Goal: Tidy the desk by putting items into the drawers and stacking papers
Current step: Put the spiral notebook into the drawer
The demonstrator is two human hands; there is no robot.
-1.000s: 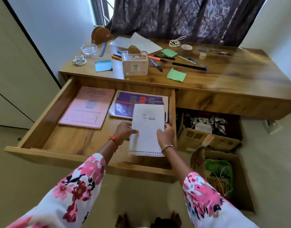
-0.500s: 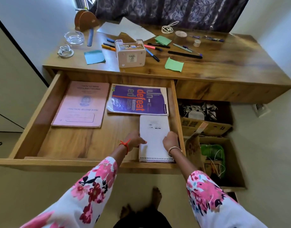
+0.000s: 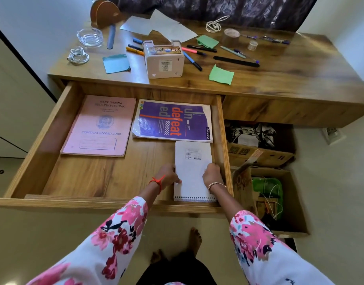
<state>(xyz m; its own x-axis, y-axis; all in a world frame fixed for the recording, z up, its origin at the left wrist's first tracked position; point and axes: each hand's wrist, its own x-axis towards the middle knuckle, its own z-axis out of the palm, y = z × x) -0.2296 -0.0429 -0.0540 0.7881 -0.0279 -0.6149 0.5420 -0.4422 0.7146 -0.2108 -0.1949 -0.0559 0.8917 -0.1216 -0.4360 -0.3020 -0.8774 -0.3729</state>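
At the far left of the wooden worktop point(image 3: 279, 79) a coiled white cable point(image 3: 78, 56) and a clear glass dish point(image 3: 90, 37) lie loose, with a blue square paper note point(image 3: 115, 63) beside them. Below, in the pulled-out wooden drawer point(image 3: 39, 145), a pink record book point(image 3: 99, 125) lies flat at the left and a purple notebook point(image 3: 172, 120) to its right. Just in front of the purple one sits a white spiral-bound notepad point(image 3: 192, 161), flat on the drawer floor against the right wall. The left hand point(image 3: 167, 175) pinches its left edge, and the right hand point(image 3: 212, 174) rests curled on its right edge, so both grips close on the notepad. Three books look stowed. Further right on the worktop, a white box-shaped device point(image 3: 164, 60), scattered pens point(image 3: 192, 60), green paper notes point(image 3: 221, 75), loose white sheets point(image 3: 156, 25) and a roll of tape point(image 3: 230, 36) remain, so most of the tidying and all paper stacking appear left to do.
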